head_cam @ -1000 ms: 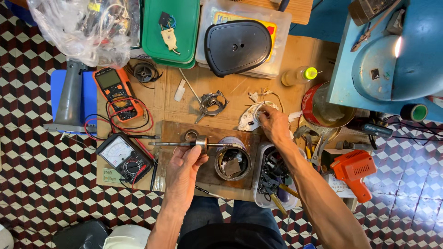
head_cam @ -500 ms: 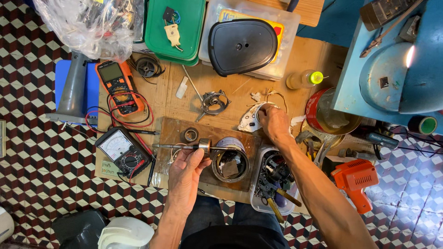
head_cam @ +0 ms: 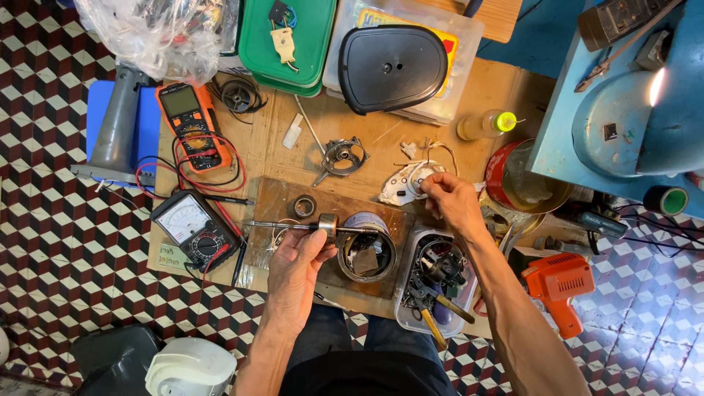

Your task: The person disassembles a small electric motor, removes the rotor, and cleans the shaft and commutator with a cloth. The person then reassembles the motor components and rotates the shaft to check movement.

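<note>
**Two hands at a cluttered repair bench, a motor shaft in one**

We look straight down on a low wooden worktable (head_cam: 469,95) crowded with tools and parts, set on a red, black and white patterned floor. The left hand (head_cam: 297,257) is closed around a slim metal shaft (head_cam: 308,226) with a small cylindrical collar on it, holding it level just above a dark wooden board (head_cam: 282,202). Touching the shaft's right end, or very nearly so, stands a round metal motor housing (head_cam: 367,249), open at the top. A small metal ring (head_cam: 303,206) lies on the board just beyond the shaft.

The right hand (head_cam: 451,202) reaches further across, its fingertips pinched at the edge of a white plastic part (head_cam: 403,183) with thin wires trailing from it (whether the fingers actually grip it or only touch it, we cannot tell from this height).

As for progress, we judge the motor to be in pieces: shaft out of the housing, a metal end bracket (head_cam: 341,155) lying apart near the table's middle, so putting these together remains undone.

Around the hands sit an analogue meter (head_cam: 194,231), an orange digital multimeter (head_cam: 189,121), a clear tray of hand tools (head_cam: 436,282), a black oval cover (head_cam: 392,67) and an orange power tool (head_cam: 561,286) off to the right.
</note>
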